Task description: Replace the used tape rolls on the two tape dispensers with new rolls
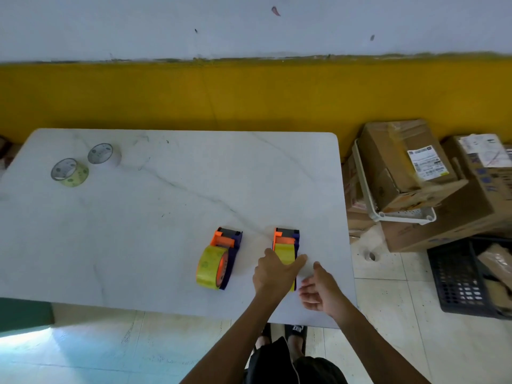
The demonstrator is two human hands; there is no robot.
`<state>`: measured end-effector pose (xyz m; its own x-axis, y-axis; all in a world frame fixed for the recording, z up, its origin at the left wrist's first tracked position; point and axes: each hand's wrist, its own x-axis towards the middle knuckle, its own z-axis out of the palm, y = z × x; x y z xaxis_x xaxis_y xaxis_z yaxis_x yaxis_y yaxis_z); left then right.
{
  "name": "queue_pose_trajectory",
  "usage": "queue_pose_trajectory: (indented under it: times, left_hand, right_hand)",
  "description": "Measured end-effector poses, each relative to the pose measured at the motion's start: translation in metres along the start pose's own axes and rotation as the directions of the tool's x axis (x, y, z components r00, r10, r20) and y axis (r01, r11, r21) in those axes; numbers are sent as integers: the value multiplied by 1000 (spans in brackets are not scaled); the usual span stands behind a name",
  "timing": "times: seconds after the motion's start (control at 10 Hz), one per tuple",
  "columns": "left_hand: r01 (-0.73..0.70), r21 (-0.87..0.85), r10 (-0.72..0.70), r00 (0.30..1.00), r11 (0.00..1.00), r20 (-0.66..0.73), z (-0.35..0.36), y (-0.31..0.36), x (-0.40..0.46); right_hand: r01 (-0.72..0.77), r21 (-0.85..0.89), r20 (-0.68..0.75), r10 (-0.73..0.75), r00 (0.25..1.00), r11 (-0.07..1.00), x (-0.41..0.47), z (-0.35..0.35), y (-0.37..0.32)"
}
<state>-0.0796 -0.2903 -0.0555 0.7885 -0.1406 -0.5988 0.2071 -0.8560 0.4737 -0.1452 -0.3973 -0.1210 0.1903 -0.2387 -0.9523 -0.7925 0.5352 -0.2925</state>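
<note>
Two orange-and-purple tape dispensers stand near the front right of the white marble table (138,231), each carrying a yellow roll. The left dispenser (221,256) stands alone, untouched. My left hand (274,273) wraps over the yellow roll of the right dispenser (286,242), thumb on its left side and fingers on its right. My right hand (318,289) hovers just to the right of that dispenser with fingers loosely curled and nothing in it. Two thin rolls lie at the far left: a yellowish roll (70,172) and a pale roll (104,154).
Stacked cardboard boxes (401,164) and a white plastic tray (368,195) stand on the floor right of the table. A black crate (465,284) sits nearer the front right. A yellow-painted wall band runs behind the table. My feet in black sandals show below the table's front edge.
</note>
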Motion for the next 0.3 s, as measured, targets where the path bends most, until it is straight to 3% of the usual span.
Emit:
queue_pose_trajectory:
  times: [0.1, 0.3]
  left_hand:
    - [-12, -23, 12, 999, 1000, -31, -10, 8, -5]
    - [-265, -143, 237, 953, 953, -192, -78, 53, 9]
  right_hand:
    - [129, -28, -95, -131, 987, 991, -5, -10, -30]
    - [474, -2, -17, -473, 881, 881, -57, -10, -113]
